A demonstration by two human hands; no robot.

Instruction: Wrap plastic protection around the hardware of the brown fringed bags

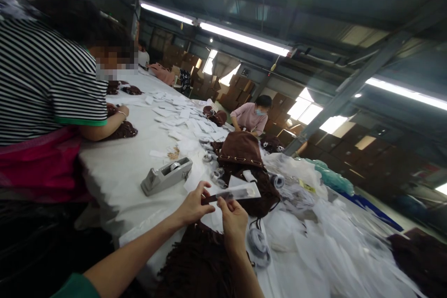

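Observation:
My left hand (194, 204) pinches the end of a dark brown strip, perhaps a strap (209, 199). My right hand (234, 221) closes its thumb and fingers on a narrow, whitish see-through plastic sleeve (240, 193). The strip runs toward the sleeve, and something dark shows inside it; how far the strip reaches in is hard to make out. Below my hands lies a brown fringed bag (195, 258), partly hidden by my right forearm. Just beyond them sits another brown bag (242, 149) with metal eyelets along its top.
A grey tape dispenser (167, 176) stands left of my hands on the white-covered table (115, 167). White cards (181, 112) lie scattered farther off. Tape rolls (258, 244) and clear plastic bags (335, 237) are at the right. Co-workers stand at the left (52, 79) and far side (249, 116).

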